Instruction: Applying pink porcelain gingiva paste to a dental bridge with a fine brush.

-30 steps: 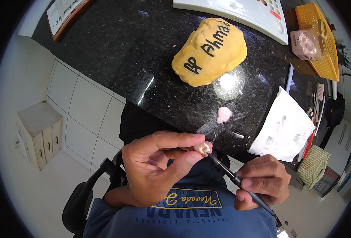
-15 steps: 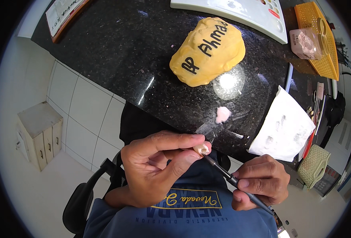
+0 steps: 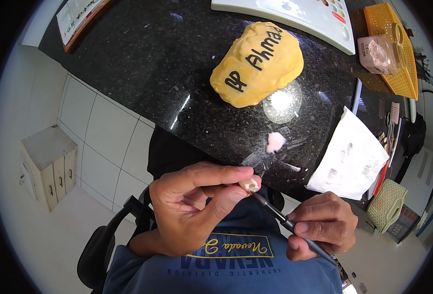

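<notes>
Between thumb and forefinger, my left hand (image 3: 194,206) pinches a small dental crown (image 3: 249,184), cream with a whitish, hollow-looking end turned toward me. My right hand (image 3: 324,225) grips a slim brush (image 3: 278,215) with a dark handle and metal ferrule, slanting up to the left. Its fine tip is at the lower edge of the crown; whether it touches is too small to tell. Beyond my hands, a dab of pale pink paste (image 3: 275,142) lies on the black granite counter (image 3: 143,88), with whitish smears around it.
A yellow lump-shaped block (image 3: 256,66) with black handwriting sits on the counter. At right lie a smudged white tissue (image 3: 346,157), a blue-grey stick (image 3: 357,95) and a toothbrush (image 3: 394,112). Farther back are a white palette tray (image 3: 285,12), yellow basket (image 3: 385,29) and clear box (image 3: 375,54).
Almost nothing differs. The brush tip has shifted very slightly at the crown's edge, and both hands keep their holds.
</notes>
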The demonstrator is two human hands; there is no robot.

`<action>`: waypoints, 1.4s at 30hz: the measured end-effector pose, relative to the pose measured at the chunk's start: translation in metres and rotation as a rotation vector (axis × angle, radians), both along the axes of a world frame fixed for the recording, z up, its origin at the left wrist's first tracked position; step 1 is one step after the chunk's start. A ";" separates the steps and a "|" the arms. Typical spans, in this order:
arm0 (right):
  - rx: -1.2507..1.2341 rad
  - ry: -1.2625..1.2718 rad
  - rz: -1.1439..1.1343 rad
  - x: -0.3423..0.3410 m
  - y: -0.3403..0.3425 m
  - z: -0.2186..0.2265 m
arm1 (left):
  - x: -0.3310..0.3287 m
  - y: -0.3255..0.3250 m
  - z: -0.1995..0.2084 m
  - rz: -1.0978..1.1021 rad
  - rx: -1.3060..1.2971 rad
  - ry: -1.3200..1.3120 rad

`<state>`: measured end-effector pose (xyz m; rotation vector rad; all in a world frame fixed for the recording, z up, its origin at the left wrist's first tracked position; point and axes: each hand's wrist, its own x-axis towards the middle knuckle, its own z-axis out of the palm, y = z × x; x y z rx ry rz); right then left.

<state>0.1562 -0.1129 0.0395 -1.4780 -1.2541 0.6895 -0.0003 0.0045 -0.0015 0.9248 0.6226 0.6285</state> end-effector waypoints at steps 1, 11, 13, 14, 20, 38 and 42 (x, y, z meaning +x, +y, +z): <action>0.000 0.000 0.000 0.000 0.001 -0.001 | 0.001 -0.001 0.000 0.002 0.045 0.048; 0.019 -0.035 0.025 0.001 0.001 0.000 | -0.001 0.002 -0.001 -0.001 -0.058 -0.046; -0.004 0.001 -0.011 -0.001 0.001 0.000 | -0.001 0.002 -0.001 0.001 -0.055 -0.046; -0.003 0.002 -0.022 -0.002 0.001 0.000 | -0.001 0.002 -0.001 0.000 -0.054 -0.046; 0.096 0.000 -0.064 -0.001 -0.007 -0.006 | 0.001 0.000 0.001 -0.008 0.027 0.059; 0.066 -0.355 -0.207 -0.002 0.004 0.001 | 0.009 -0.013 0.006 0.057 -0.057 0.121; 0.086 -0.261 -0.324 -0.009 0.011 -0.013 | 0.007 -0.012 0.004 0.056 -0.036 0.108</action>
